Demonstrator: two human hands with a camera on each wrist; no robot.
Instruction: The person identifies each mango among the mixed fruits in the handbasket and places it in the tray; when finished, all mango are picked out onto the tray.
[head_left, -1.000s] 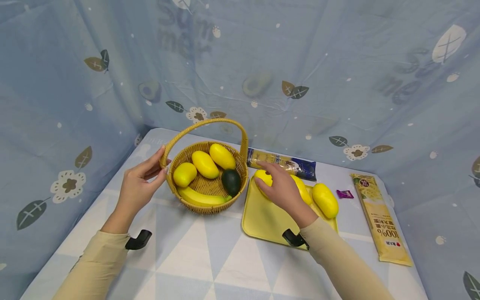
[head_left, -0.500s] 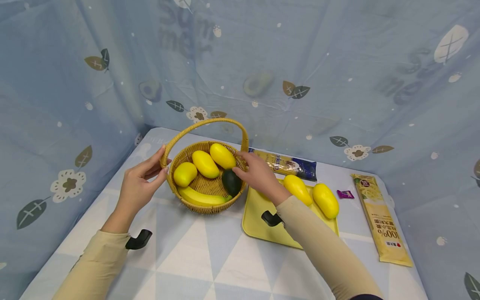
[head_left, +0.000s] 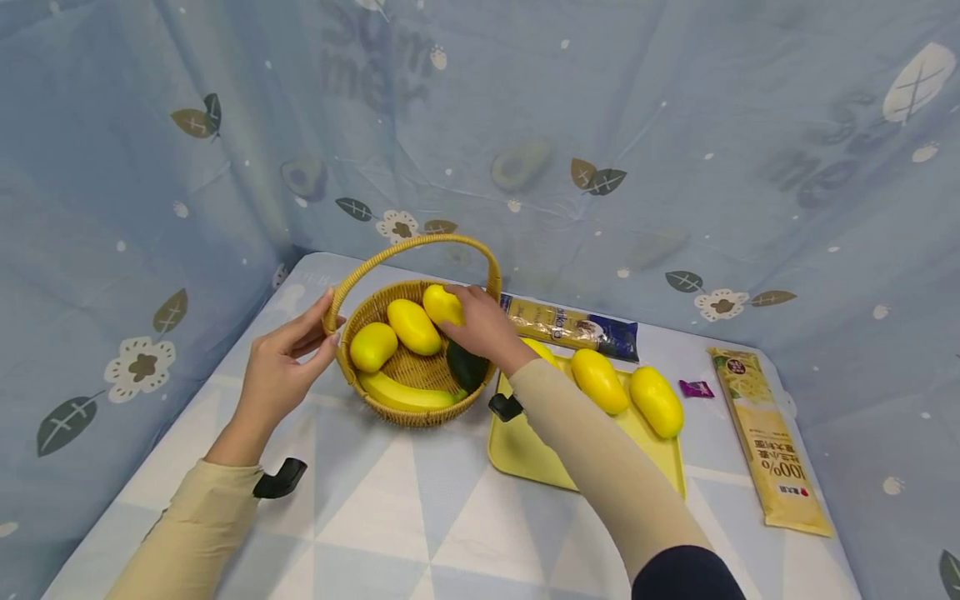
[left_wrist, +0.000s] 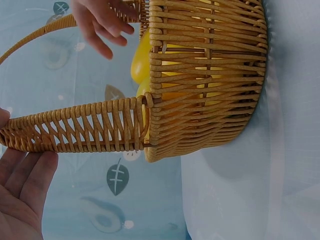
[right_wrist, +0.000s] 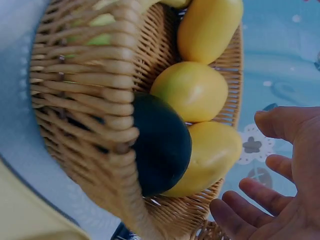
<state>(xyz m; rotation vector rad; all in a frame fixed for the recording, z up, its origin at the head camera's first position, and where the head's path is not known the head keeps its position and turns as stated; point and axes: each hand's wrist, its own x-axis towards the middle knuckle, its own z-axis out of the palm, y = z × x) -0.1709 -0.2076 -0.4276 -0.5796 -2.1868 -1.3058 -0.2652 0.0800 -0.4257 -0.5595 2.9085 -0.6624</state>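
My left hand (head_left: 281,367) pinches the left side of the handle of a wicker basket (head_left: 412,415); the left wrist view shows thumb and fingers on either side of the woven handle (left_wrist: 75,127). My right hand (head_left: 487,329) hovers over the basket's right side, its fingers spread and loosely bent in the right wrist view. Nearest to it is a yellow mango (head_left: 442,304), partly covered by the hand in the head view. Also in the basket lie two more mangoes (head_left: 414,327), a banana (head_left: 408,393) and a dark green avocado-like fruit (right_wrist: 160,145).
Right of the basket is a yellow tray (head_left: 532,454) with mangoes (head_left: 598,381) on it, one partly hidden by my right arm. Behind lies a blue and gold packet (head_left: 562,323). Farther right are a purple wrapped candy (head_left: 696,389) and a long yellow noodle packet (head_left: 768,437).
My right hand has moved left from over the tray to above the far mango in the basket. The left hand stays on the handle. The fruits have not visibly moved.
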